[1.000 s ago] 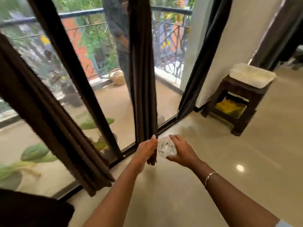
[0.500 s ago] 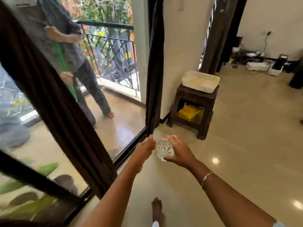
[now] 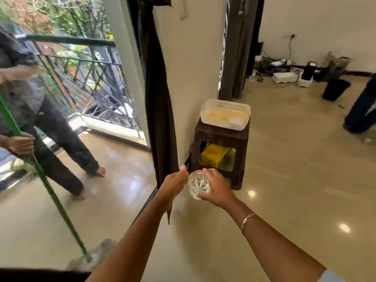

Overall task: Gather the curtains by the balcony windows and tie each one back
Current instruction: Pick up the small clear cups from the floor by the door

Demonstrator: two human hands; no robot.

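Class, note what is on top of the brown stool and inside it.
A cream basket sits on the stool; a yellow object shows through its opening. The stool's walls hide the rest inside.

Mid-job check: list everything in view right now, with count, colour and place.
dark curtain: 1, dark brown, hanging at the window's right edge, against the wall
grey curtain: 1, grey, at the doorway beyond the stool
stool: 1, brown, by the wall
basket: 1, cream, on the stool
yellow pack: 1, yellow, under the stool's top
bin: 1, black, on the far floor at right
person: 1, dark clothes, on the balcony
mop handle: 1, green, in that person's grip
railing: 1, dark, at the balcony edge
cut-glass piece: 1, clear, in the right hand
left hand: grips the dark curtain low down
right hand: holds the cut-glass piece
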